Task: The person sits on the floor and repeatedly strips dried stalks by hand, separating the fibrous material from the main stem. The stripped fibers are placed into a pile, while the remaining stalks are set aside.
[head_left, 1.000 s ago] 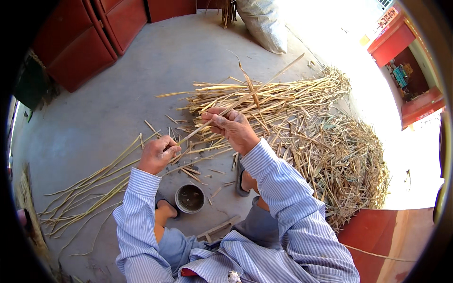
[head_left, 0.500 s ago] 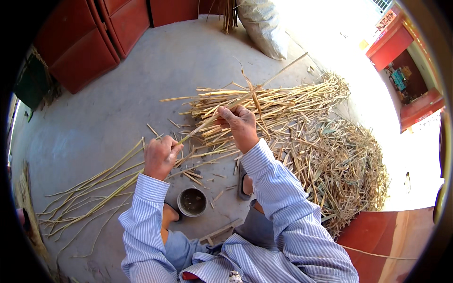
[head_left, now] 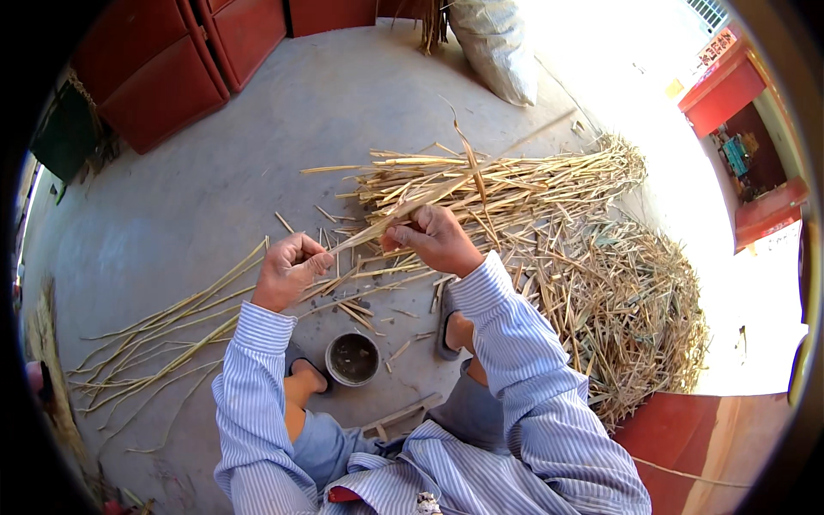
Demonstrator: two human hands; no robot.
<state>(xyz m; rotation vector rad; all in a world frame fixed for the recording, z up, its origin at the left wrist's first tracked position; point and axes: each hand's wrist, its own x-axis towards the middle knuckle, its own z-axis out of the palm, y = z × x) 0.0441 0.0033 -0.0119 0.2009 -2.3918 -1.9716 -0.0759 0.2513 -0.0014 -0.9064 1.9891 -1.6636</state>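
A long dry stalk slants from lower left to upper right between my two hands, with loose papery husk along it. My left hand is closed in a pinch on its lower end. Higher up the same stalk, my right hand grips it with thumb and bent fingers; the far part thins and blurs past that hand. Behind the right hand lies a thick bundle of yellow stalks. Several thin, long stalks spread over the floor to the left of my left hand.
A round bowl with dark contents stands on the floor between my feet. Chopped straw is heaped at right. A pale sack and red cabinets stand at the back. Short stalk bits litter the concrete floor.
My right hand has come down and closer to my left, and its wrist has turned. The stalk now shows wider, loose husk near the hands. The view has shifted slightly.
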